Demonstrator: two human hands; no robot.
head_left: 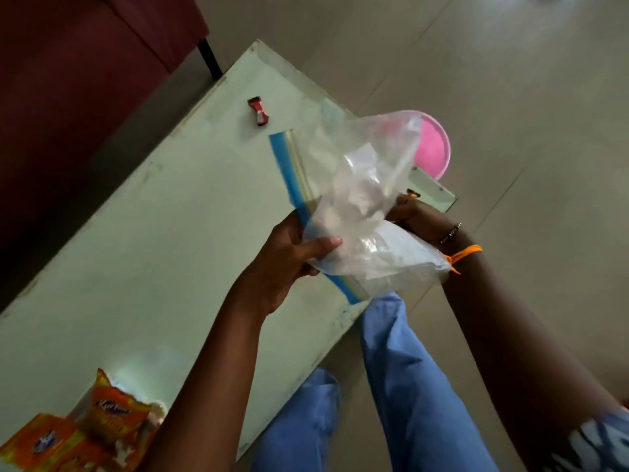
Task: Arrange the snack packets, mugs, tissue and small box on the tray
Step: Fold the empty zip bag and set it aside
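Both my hands hold a clear zip bag (354, 199) with a blue seal strip above the pale table (170, 233); something white and crumpled shows inside it. My left hand (289, 257) grips the bag's sealed edge. My right hand (412, 216) holds the bag's far side, partly hidden behind the plastic. Orange snack packets (85, 434) lie at the table's near left corner. A small red wrapped sweet (258, 111) lies toward the far end of the table. No mugs or small box are in view.
A pink round lid or basin (435, 144) sits on the tiled floor beyond the table's right edge. A dark red sofa (68, 80) stands along the left. My blue trouser legs (391, 386) are beside the table's near edge.
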